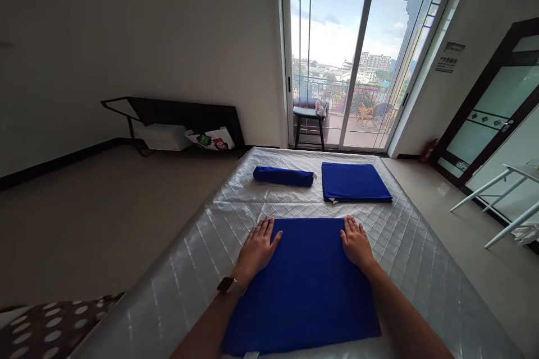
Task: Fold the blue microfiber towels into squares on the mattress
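With left hand point(257, 244) and right hand point(357, 244) flat, clutching nothing, rests on the far corners of a blue cloth point(311, 280), equally near both and running back between them toward the body, apparently its longer way. Has a rolled blue bundle point(283, 176) lying crosswise beyond the left hand, a folded blue stack point(356, 182) beyond the right. Offers no look inside a white box point(162, 138) or printed bag point(217, 139), well off, forward and left of the left hand.

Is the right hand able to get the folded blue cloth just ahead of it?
Likely yes: the right hand lies open on the nearer blue cloth, and only silver quilted mattress separates it from the folded blue cloth ahead.
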### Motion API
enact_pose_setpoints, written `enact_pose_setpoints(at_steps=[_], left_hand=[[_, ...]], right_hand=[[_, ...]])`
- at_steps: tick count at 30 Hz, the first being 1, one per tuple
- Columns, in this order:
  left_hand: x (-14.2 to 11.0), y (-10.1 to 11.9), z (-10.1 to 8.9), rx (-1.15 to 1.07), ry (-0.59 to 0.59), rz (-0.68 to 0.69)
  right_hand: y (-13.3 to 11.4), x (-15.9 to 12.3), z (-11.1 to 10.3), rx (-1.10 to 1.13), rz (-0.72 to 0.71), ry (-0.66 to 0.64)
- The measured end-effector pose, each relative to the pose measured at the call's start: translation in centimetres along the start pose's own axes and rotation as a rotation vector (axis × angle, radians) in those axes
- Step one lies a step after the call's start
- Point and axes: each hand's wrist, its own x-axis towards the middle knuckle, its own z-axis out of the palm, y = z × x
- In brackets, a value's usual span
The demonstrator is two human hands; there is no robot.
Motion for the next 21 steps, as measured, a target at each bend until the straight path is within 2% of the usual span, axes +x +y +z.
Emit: enact_pose_setpoints(at_steps=[4,11,17,19,21], left_hand=[[-0.1,-0.1,-0.1,0.0,-0.034,-0.015],[-0.2,-0.7,0.5,0.034,-0.016,0.037],[0.0,-1.0,0.2,0.097,-0.059,-0.017],[0.2,-0.1,-0.1,0.108,-0.034,0.001],[0.5,2.1,-0.4,0.093,-0.02,0.064]], right_hand=[[0.0,0.1,0.1,0.015,0.007,-0.01],[0.1,0.0,-0.3,0.05,-0.008,-0.024],[0.3,-0.2,-0.6,0.072,-0.037,-0.04],[0.3,-0.1,-0.4,0.072,-0.042,-0.025],[0.3,0.0,-0.1,0.073,-0.045,-0.007]])
